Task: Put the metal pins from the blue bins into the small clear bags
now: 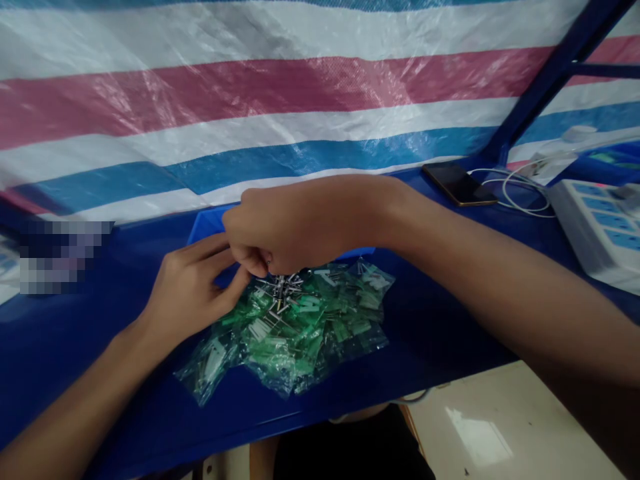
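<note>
Right hand [287, 227] — half-curled — against left hand [193, 287]

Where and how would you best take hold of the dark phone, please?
I'd pinch the phone across its two long edges, coming from above: it lies flat and slim on the blue table. Set down on the left long edge first, as the white cable loops close to the right one.

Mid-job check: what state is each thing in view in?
Left hand: fingers bent, meeting the right hand
Right hand: fingers curled, grip hidden
Plastic bags: heaped; seals unclear
Metal pins: loose, jumbled
Blue tray: partly covered by hands, contents hidden
Phone: lying flat, screen dark
Power strip: power unclear
Striped sheet: hanging, creased
</note>
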Tool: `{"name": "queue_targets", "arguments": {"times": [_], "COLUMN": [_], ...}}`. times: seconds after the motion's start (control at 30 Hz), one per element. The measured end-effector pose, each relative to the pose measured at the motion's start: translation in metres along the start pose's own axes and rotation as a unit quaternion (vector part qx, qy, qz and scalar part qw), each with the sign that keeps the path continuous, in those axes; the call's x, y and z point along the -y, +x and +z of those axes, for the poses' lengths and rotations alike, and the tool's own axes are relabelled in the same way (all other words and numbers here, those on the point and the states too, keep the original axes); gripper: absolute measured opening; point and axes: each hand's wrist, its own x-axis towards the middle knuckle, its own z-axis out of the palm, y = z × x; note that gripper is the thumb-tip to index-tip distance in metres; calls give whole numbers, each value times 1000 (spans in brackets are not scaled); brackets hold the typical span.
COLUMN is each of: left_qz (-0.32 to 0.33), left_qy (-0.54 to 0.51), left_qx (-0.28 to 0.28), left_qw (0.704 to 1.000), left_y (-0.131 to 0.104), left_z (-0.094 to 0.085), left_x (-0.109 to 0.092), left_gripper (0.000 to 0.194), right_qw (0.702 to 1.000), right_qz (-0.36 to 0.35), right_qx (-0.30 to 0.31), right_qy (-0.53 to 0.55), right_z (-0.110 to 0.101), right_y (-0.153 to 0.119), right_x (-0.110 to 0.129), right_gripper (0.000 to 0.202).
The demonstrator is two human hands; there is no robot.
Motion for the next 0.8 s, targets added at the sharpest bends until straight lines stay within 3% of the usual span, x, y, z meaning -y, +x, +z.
{"name": "queue_targets", "arguments": {"times": [0.57,0.7,0.8], "left_qz": [16,-3,-39], "left_qy": [-2,5,-2], "left_qx": [-25,-8,20], "left_qw": [1000,1000,999], "left_y": [3,-1,-6], "left_z": [1,1,2], "left_x": [0,-1,-2], "left_gripper": [35,32,28], "right_qw": [997,999,997], "right_qz": [-8,-21,28], "right_qx": [-47,-45,-62], "right_qy": [62,16,-39], "right_z": [4,-2,-6], "right_y": [4,-1,-4], "right_x": [-2,-5,-14], "right_gripper": [38,48,41]}}
